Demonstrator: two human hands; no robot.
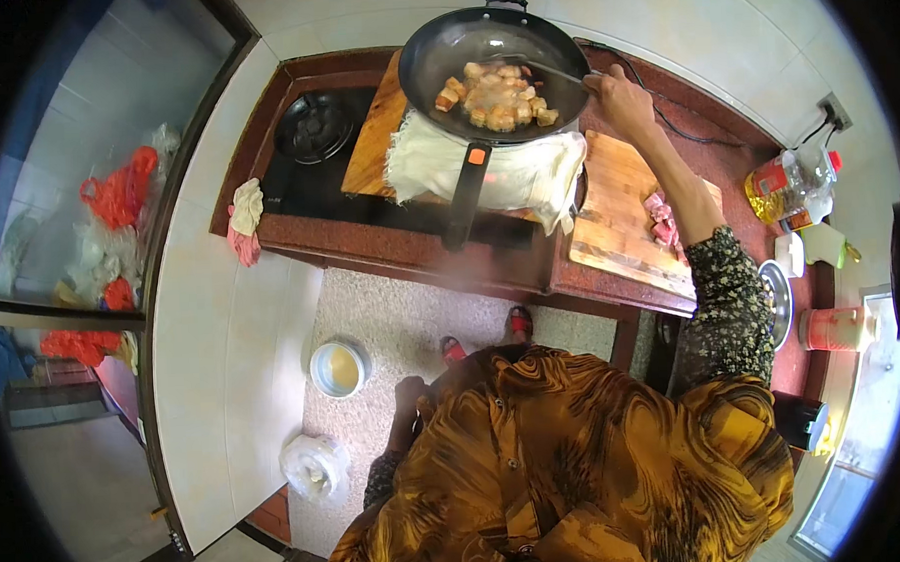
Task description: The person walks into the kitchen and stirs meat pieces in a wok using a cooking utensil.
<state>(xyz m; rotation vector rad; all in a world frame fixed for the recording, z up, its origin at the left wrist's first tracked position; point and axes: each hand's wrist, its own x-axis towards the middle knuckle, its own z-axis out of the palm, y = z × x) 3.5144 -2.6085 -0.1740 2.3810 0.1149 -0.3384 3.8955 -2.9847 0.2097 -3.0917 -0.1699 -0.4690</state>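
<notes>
My right hand (622, 104) is closed around the handle of a metal cooking utensil (554, 71), whose far end reaches into the black wok (442, 51) among chunks of browned meat (499, 97). The wok's long black handle (466, 199) points towards me, and nobody holds it. A whitish cloth (483, 161) lies under the wok, over a wooden board (377, 153). My left hand (409, 395) hangs low beside my body, away from the counter; its fingers look curled, but what is in them does not show. Pink raw meat (663, 218) lies on the cutting board (611, 201) under my right forearm.
A black burner (313, 128) is at the left of the counter, with rags (247, 206) at its edge. An oil bottle (777, 188), a metal bowl (778, 299) and a red container (831, 329) stand at the right. A bucket (339, 369) and a plastic-lined bin (315, 468) are on the floor.
</notes>
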